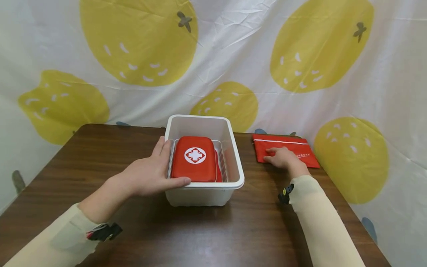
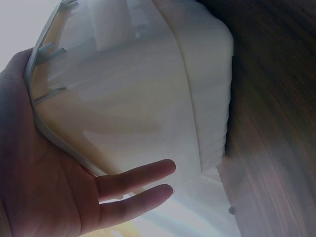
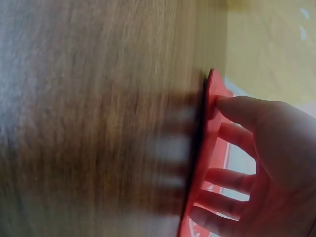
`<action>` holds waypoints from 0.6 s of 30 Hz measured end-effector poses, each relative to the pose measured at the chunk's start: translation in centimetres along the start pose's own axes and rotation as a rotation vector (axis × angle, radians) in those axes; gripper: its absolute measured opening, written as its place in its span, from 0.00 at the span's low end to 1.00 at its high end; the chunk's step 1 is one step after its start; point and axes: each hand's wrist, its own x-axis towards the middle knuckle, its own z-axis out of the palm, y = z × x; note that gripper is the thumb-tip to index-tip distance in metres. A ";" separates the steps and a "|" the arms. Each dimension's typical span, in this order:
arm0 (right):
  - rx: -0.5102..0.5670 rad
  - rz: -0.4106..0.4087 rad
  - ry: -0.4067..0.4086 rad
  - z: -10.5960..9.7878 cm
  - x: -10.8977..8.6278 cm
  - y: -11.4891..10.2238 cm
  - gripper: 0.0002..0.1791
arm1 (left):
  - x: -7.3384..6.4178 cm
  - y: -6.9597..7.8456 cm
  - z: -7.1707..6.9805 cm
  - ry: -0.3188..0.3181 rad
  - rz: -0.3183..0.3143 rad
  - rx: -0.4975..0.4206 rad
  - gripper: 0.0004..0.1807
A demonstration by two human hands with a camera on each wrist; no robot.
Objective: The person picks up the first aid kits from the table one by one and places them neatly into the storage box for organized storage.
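A white plastic bin [image 1: 207, 194] stands on the table and holds a red first-aid case [image 1: 195, 168] with a white cross emblem. Another red item [image 1: 218, 167] shows partly beneath the case. My left hand [image 1: 150, 170] rests on the bin's front left corner, thumb along the front rim. In the left wrist view, two straight fingers [image 2: 138, 180] extend beside the bin's outer wall [image 2: 143, 108]. At the right, a flat red zippered pouch [image 1: 283, 142] lies on the table. My right hand [image 1: 283, 157] is over it, its spread, slightly bent fingers [image 3: 232, 180] touching its surface.
The brown wooden table [image 1: 133, 215] spreads around the bin, with its back edge against a white curtain [image 1: 233, 55] printed with yellow fruit. The pouch lies close to the table's back right corner. Dark straps [image 1: 104, 232] circle both sleeved wrists.
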 end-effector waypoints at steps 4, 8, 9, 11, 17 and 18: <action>-0.026 0.006 -0.015 -0.2 -0.1 -1.0 0.37 | -0.1 0.0 -0.1 -0.002 -0.002 0.002 0.75; -0.037 0.030 -0.050 -0.4 -0.3 -1.7 0.37 | -0.1 0.0 -0.1 -0.010 0.002 -0.002 0.75; -0.039 0.033 -0.059 -0.5 -0.3 -1.8 0.36 | -0.1 0.0 -0.1 -0.012 0.002 -0.003 0.75; -0.041 0.035 -0.070 -0.5 -0.3 -2.0 0.35 | 0.0 0.0 -0.1 -0.013 0.001 -0.002 0.75; -0.026 0.009 -0.087 -0.6 -0.3 -2.4 0.35 | 0.0 0.0 -0.1 -0.005 0.001 0.006 0.75; -0.029 0.003 -0.091 -0.6 -0.3 -2.4 0.35 | 0.0 0.0 -0.1 -0.004 0.002 0.005 0.75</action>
